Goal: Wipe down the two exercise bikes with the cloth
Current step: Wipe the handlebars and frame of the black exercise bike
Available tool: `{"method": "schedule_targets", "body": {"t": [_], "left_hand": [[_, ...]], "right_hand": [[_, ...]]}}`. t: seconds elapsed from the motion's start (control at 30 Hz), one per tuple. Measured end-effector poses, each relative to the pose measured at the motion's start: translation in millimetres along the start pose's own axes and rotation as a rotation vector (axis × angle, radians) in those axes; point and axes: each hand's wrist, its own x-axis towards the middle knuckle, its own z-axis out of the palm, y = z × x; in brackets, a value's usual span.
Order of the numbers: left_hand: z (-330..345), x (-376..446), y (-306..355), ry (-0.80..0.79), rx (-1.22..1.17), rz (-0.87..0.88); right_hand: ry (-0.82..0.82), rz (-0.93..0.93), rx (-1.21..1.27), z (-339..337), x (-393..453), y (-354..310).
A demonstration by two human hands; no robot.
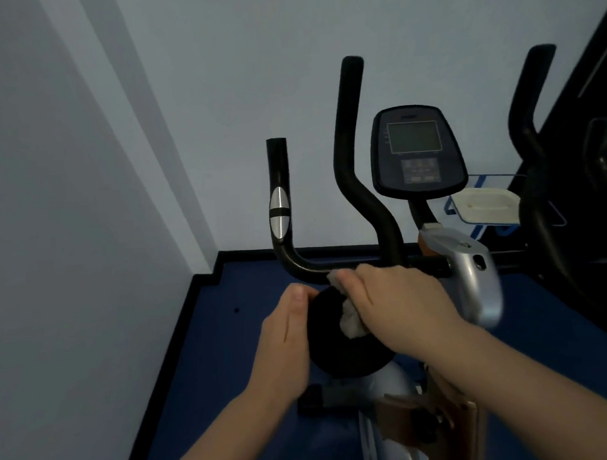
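Note:
An exercise bike [361, 205] stands in front of me, with black handlebars, a grey console [416, 151] and a silver frame cover. My right hand [402, 298] grips a pale cloth [350, 321] and presses it against the low horizontal handlebar and a round black part [341, 355] below it. My left hand [287, 341] rests flat against the left side of that black part, fingers straight. At the far right edge a second bike [547, 179] shows only its black handlebar and part of its body.
A white wall rises on the left and behind. The floor [202, 342] is blue with a black skirting edge. A blue wire rack with a white tray [485, 204] stands behind the console. A brown part [427, 425] sits low on the bike frame.

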Motion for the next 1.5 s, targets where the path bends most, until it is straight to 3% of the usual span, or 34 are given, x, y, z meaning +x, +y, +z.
{"method": "schedule_targets", "body": {"t": [0.1, 0.23, 0.4, 0.57, 0.67, 0.77, 0.83, 1.03, 1.13, 1.23, 1.37, 1.5], "left_hand": [[-1.9, 8.8, 5.3, -0.124, -0.059, 0.063], [3.8, 18.2, 9.4, -0.238, -0.206, 0.017], [3.9, 18.0, 3.6, -0.321, -0.277, 0.034], [4.0, 19.3, 1.3, -0.317, -0.272, 0.049], [2.3, 18.0, -2.4, -0.327, -0.273, 0.047], [2.5, 18.3, -3.5, -0.327, -0.243, 0.044], [0.4, 20.2, -3.6, -0.353, -0.232, 0.038], [-2.9, 23.2, -2.6, -0.400, -0.237, 0.028], [-5.5, 24.4, -2.6, -0.436, -0.239, 0.024], [-9.3, 27.7, -2.3, -0.478, -0.234, 0.026], [-8.3, 24.5, -3.5, -0.437, -0.239, 0.029], [-4.8, 22.1, -4.1, -0.394, -0.222, 0.031]], "right_hand": [[0.011, 0.091, -0.005, 0.9, -2.9, -4.4], [0.034, 0.162, -0.054, 3.1, 7.0, -13.4], [0.258, 0.557, 0.297, 10.2, -31.7, -34.0], [0.333, 0.621, 0.376, 11.3, -18.4, -29.6], [0.571, 0.784, 0.510, 33.2, -29.8, -48.5], [0.877, 0.948, 0.956, 61.2, -35.4, -88.9], [1.011, 0.984, 1.123, 72.1, -31.7, -93.5], [1.255, 1.086, 1.135, 75.6, -7.7, -120.9], [1.217, 1.071, 1.079, 78.4, -6.8, -131.9], [1.095, 1.040, 0.962, 57.8, -16.1, -100.2], [0.752, 0.987, 0.583, 34.8, -20.4, -81.7], [0.524, 0.919, 0.340, 35.5, -36.1, -82.1]]}}
